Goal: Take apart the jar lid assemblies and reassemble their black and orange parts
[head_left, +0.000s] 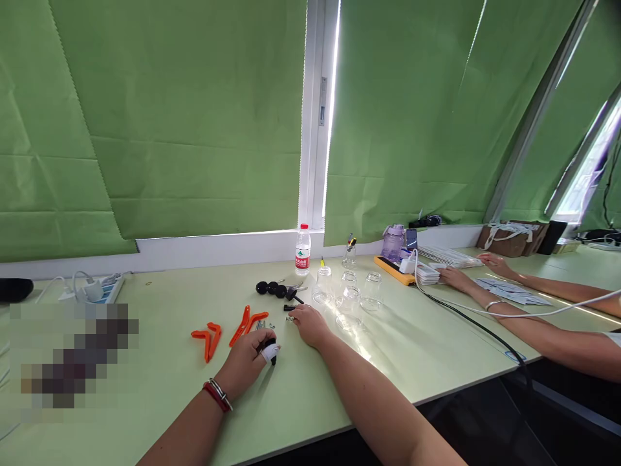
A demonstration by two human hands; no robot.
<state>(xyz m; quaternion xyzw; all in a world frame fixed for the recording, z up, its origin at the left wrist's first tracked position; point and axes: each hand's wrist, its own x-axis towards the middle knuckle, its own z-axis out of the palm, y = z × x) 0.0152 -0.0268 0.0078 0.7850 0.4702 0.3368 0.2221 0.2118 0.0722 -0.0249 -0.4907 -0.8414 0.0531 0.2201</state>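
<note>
My left hand (246, 362), a white wrap on one finger, is closed around a small black plastic part (273, 360) just above the table. Reaching farther forward, my right hand (310, 325) has its fingers curled down at a black piece (290, 308) and a small coil spring (290, 318); whether it grips either is hidden. Orange V-shaped plastic pieces (207, 341) lie left of my hands, with another orange pair (247, 325) nearer. Small metal pins (261, 324) rest beside these. Behind them sit several round black pieces (272, 288).
Upturned clear glasses (349, 304) stand right of my right hand. A water bottle (303, 251) is near the wall. Farther right are an orange power strip (394, 270), cables, and a co-worker's hands (456, 278) at stacked papers (449, 256). Another power strip (110, 291) lies left.
</note>
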